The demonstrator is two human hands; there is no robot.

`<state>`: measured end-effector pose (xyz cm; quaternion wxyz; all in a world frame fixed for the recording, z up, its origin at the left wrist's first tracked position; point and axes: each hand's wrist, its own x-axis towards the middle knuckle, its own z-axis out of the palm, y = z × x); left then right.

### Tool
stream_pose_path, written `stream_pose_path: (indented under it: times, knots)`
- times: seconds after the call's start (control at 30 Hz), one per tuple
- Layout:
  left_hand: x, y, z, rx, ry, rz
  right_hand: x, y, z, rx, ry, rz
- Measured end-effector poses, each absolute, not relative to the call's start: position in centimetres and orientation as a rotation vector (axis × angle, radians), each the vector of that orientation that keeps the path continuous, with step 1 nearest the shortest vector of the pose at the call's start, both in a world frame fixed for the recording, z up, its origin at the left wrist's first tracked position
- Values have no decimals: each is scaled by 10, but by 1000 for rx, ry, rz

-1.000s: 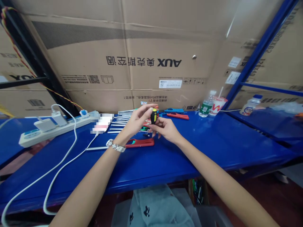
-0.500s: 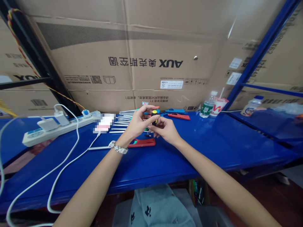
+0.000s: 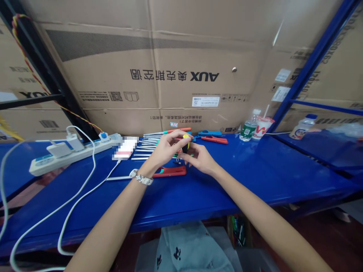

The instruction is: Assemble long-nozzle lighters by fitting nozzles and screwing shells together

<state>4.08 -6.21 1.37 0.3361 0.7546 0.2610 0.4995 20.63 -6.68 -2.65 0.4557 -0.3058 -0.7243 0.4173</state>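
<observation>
Both of my hands meet over the blue table (image 3: 227, 181), around a small black-and-yellow object (image 3: 185, 146) with a rounded yellow top. My left hand (image 3: 170, 147) has its thumb and fingers closed at the upper part. Lower down, the fingers of my right hand (image 3: 200, 156) are closed on it from the right. Fingers hide much of its shape, and its tip is not visible. Just below the hands lies a red long-necked lighter (image 3: 172, 172), its metal barrel pointing left behind my left wrist. Several similar metal barrels (image 3: 144, 147) lie beyond my left hand.
Blue and red lighters (image 3: 214, 139) lie behind my right hand. A water bottle (image 3: 249, 126) and a paper cup (image 3: 262, 126) with a straw stand further right. On the left are a power strip (image 3: 76, 153), a phone (image 3: 126, 147) and loose white cables. Cardboard (image 3: 176, 45) backs the table.
The black-and-yellow object has tilted and dropped slightly between my fingers. My left fingers have come down a little over its top, and my right fingers have shifted slightly.
</observation>
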Motion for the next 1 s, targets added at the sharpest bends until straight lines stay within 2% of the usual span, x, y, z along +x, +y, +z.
stream_pose_path:
  times: [0.17,0.4,0.67,0.87,1.0]
  knots:
    - [51,-58,11,1871,736,1567,200,-64,-30,-805,-1611,948]
    - [35,-73,20,1886,696,1290,216,-66,-23,-718,-1888,1136]
    - [49,-62,11,1905,817,1604,199,-63,-31,-820,-1639,925]
    - [42,-69,13,1944,738,1340,218,-63,-20,-715,-1853,1140]
    - [44,-66,10,1891,746,1408,218,-66,-20,-721,-1863,1087]
